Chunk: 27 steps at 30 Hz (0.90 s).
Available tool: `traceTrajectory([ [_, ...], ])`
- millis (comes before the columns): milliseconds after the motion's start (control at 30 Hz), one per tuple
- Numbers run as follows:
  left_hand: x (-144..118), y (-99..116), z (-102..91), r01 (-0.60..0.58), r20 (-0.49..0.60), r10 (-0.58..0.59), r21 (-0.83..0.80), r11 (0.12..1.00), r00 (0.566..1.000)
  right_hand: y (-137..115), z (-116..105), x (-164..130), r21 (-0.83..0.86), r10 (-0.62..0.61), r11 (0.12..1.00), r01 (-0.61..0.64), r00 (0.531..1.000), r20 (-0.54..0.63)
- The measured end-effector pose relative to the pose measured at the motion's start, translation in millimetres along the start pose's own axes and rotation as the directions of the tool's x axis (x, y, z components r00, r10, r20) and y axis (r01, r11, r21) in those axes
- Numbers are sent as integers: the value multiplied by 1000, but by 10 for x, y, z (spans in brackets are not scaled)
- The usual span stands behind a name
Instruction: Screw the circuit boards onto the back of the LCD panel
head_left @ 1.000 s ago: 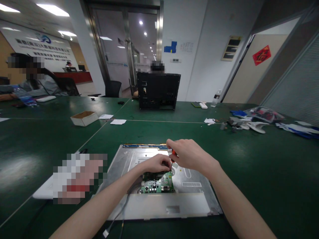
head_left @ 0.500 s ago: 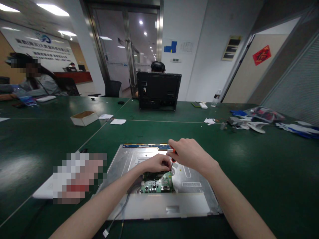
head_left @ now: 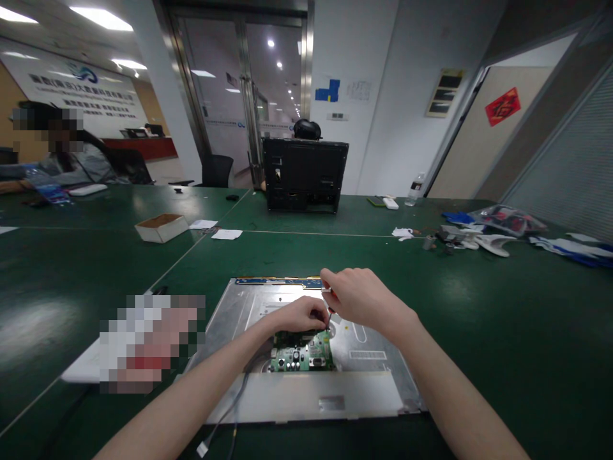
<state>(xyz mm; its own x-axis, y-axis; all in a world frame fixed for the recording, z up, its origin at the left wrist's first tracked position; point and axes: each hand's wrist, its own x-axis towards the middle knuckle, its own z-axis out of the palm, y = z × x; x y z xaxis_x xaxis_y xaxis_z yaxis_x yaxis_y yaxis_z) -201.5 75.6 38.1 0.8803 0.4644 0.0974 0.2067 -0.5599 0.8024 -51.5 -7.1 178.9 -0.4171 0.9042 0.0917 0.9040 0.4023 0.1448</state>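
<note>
A bare metal panel (head_left: 306, 390) — the back of a flat display, by its look — lies flat on the green desk (head_left: 479, 332), and a small green circuit board (head_left: 302, 356) sits on it near the middle, just in front of both hands. The right hand (head_left: 357, 299) is closed around a small screwdriver (head_left: 328, 308) with its shaft pointing down at the far edge of the board; only a sliver of the tool shows between the fingers. The left hand (head_left: 301, 314) is curled beside the tip, fingertips pinched at the same spot, seemingly steadying the tip or a screw — what it pinches is too small to tell.

As a judgement, the work is mid-way: the panel is stripped of its housing, a black back cover (head_left: 304, 174) stands upright farther along the desk, and the board lies in place with the tool at one fastening point. Whether that screw is going in or coming out cannot be read. A grey cable (head_left: 230, 409) trails from the board toward the near edge with its white plug lying loose, so that connection looks undone. A small cardboard box (head_left: 161, 227) sits well apart to the left, loose parts (head_left: 474, 237) to the right
</note>
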Motion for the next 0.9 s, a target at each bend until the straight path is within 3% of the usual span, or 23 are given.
traceTrajectory([
  [433,10,-97,31,-17,-8,17,9,1000,1000,27,-56,-87,140,-174,975,175,985,-15],
  [533,7,-60,22,-26,-11,26,8,1000,1000,10,-39,-85,114,-123,986,122,992,-4],
  [733,-5,25,-9,-11,4,11,19,1000,1000,-9,40,6,-5,95,995,-95,995,-7],
  [900,-5,-6,-2,5,-8,-4,33,999,1000,-12,45,36,-49,155,987,-155,988,-7],
])
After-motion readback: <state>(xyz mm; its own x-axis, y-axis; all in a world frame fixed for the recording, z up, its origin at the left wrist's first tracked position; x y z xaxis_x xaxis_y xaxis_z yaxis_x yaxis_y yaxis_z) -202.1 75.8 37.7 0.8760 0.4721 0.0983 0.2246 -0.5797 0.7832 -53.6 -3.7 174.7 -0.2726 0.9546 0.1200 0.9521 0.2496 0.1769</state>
